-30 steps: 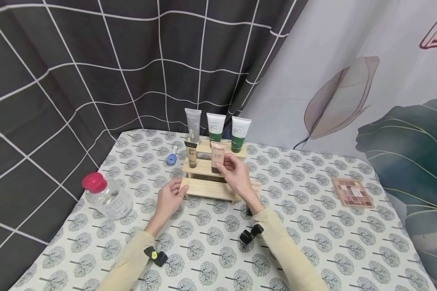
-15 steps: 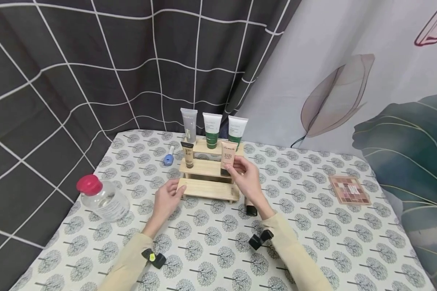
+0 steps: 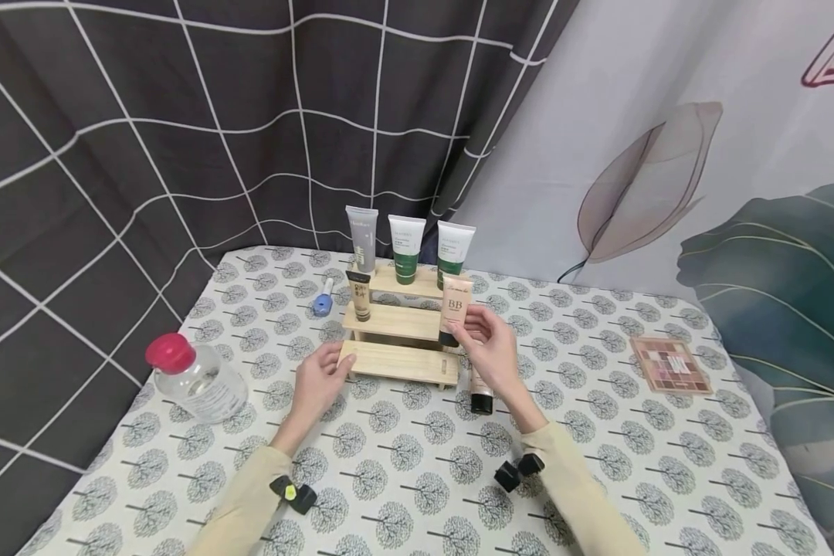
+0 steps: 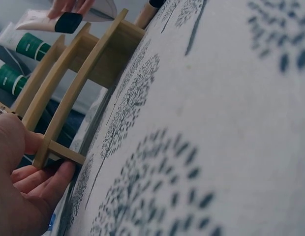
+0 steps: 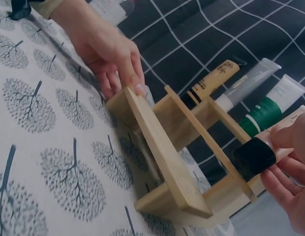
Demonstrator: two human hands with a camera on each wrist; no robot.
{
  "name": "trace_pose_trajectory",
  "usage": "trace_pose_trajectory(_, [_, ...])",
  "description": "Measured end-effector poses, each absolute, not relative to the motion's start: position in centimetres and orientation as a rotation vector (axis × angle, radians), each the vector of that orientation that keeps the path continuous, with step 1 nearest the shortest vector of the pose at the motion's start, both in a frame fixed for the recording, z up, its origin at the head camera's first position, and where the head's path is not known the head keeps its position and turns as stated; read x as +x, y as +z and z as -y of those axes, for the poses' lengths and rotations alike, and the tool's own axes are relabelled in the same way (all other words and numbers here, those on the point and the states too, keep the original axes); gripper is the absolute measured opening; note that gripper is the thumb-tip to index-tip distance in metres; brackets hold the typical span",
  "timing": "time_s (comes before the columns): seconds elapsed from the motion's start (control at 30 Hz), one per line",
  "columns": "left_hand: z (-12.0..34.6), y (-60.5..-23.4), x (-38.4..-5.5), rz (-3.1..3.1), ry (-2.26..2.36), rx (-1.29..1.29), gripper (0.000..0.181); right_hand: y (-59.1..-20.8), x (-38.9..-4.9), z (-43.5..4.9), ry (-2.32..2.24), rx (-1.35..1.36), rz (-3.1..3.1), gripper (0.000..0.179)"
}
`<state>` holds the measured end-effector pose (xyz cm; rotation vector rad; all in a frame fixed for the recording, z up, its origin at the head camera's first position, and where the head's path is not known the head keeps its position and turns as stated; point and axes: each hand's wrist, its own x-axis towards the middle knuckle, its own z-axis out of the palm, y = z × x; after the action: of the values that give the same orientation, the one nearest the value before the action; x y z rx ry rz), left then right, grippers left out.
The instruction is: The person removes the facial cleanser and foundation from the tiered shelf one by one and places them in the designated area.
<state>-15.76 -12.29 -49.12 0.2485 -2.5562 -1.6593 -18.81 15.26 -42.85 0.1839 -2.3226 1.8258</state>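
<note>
My left hand (image 3: pixel 320 382) grips the left end of the lowest step of a three-tier wooden stand (image 3: pixel 396 361), thumb on top and fingers beneath in the left wrist view. A pink BB cream tube (image 3: pixel 455 303) is pinched in my right hand (image 3: pixel 492 349), upright, its black cap (image 5: pixel 256 153) down at the right end of the middle step. On that step's left stands a small gold tube (image 3: pixel 359 297). A grey tube (image 3: pixel 364 241) and two white-and-green tubes (image 3: pixel 406 251) line the top step. Another pink tube (image 3: pixel 482 395) lies on the table, partly hidden.
To the left stands a clear bottle (image 3: pixel 211 388) with a red cap. A small blue bottle (image 3: pixel 323 304) with a white top lies behind it, left of the stand. An eyeshadow palette (image 3: pixel 670 365) lies far right. Dark checked curtain (image 3: pixel 250 139) hangs behind.
My right hand has carried the BB cream tube rightward along the middle step, uncovering the tube lying on the table. The left hand keeps its grip on the stand.
</note>
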Motion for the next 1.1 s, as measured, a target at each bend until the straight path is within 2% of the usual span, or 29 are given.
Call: trace_pose_trajectory(1.1, [12.1, -49.0, -15.7, 2.534, -1.683, 0.251, 0.04, -45.2, -14.7, -23.3, 1.763, -0.124, 2.577, 0.039])
